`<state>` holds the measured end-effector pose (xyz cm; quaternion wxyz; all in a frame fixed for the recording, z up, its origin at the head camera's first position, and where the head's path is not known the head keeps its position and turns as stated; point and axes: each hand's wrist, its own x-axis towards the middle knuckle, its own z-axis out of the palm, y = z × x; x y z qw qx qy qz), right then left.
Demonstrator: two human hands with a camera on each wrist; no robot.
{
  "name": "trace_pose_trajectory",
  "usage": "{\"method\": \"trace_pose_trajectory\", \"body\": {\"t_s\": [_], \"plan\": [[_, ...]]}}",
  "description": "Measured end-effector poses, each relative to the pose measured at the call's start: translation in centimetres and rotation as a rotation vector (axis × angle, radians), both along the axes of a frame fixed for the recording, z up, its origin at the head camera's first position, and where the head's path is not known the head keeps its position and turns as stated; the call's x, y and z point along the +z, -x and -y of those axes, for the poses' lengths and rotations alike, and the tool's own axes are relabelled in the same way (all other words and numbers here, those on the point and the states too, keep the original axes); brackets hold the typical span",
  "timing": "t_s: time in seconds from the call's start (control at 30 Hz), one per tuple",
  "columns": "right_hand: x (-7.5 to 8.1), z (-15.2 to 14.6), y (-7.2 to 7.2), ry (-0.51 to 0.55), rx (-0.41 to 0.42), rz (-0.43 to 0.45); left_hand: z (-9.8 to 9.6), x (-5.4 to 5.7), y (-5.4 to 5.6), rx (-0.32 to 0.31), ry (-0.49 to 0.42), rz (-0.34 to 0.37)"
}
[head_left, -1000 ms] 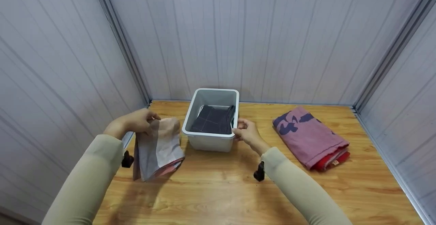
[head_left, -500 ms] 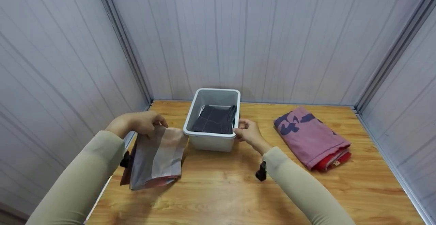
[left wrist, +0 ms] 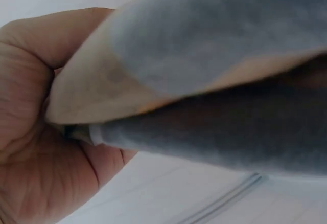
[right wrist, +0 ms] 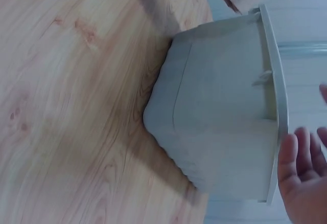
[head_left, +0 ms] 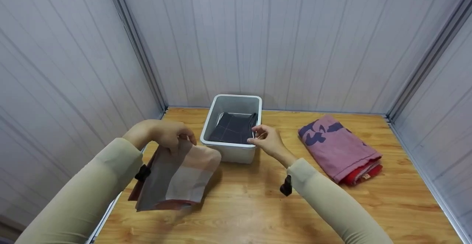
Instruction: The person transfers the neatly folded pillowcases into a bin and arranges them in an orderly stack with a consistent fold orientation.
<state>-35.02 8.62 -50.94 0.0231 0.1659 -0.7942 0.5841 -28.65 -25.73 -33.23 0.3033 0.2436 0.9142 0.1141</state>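
Note:
My left hand [head_left: 170, 135] grips the top edge of a folded cloth [head_left: 188, 174] with broad grey, beige and whitish bands, which hangs just left of and in front of a white plastic bin [head_left: 232, 151]. In the left wrist view the cloth [left wrist: 204, 55] fills much of the picture, its layers parted, with my thumb and palm against it. A folded dark cloth [head_left: 232, 127] with thin light lines lies inside the bin. My right hand [head_left: 271, 142] is at the bin's near right corner, fingers loosely bent and holding nothing. The right wrist view has those fingers [right wrist: 288, 157] beside the rim.
A folded pink cloth [head_left: 335, 148] with dark blue patches and red layers beneath lies on the wooden tabletop [head_left: 250, 210] at right. Pale panel walls [head_left: 295, 44] close in the back and both sides.
My left hand has moved right with the banded cloth, which now overlaps the bin's near left corner in view. The fingers of my right hand have come off the bin's rim.

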Motion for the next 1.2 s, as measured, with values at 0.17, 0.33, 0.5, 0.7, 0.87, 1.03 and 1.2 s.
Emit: {"method": "trace_pose_trajectory", "body": {"t_s": [0.17, 0.33, 0.5, 0.7, 0.87, 1.03, 1.2], "plan": [[0.2, -0.5, -0.7, 0.004, 0.165, -0.008, -2.3, 0.0, 0.4, -0.049, -0.029, -0.024], [0.2, -1.2, -1.3, -0.032, 0.273, 0.002, -4.7, 0.0, 0.9, -0.111, -0.072, -0.026], [0.2, -2.1, -1.7, -0.063, 0.363, 0.017, -6.6, 0.0, 1.1, -0.164, -0.111, -0.019], [0.4, -3.5, -1.8, -0.085, 0.441, 0.024, -7.8, 0.2, 1.1, -0.206, -0.19, -0.036], [0.0, -4.3, -2.0, -0.087, 0.447, 0.056, -8.0, 0.0, 1.3, -0.216, -0.257, -0.052], [-0.6, -4.8, -2.2, -0.068, 0.413, 0.086, -8.2, -0.4, 1.7, -0.212, -0.292, -0.068], [-1.1, -5.3, -2.4, -0.056, 0.364, 0.079, -8.0, -0.9, 1.9, -0.199, -0.332, -0.068]]}}
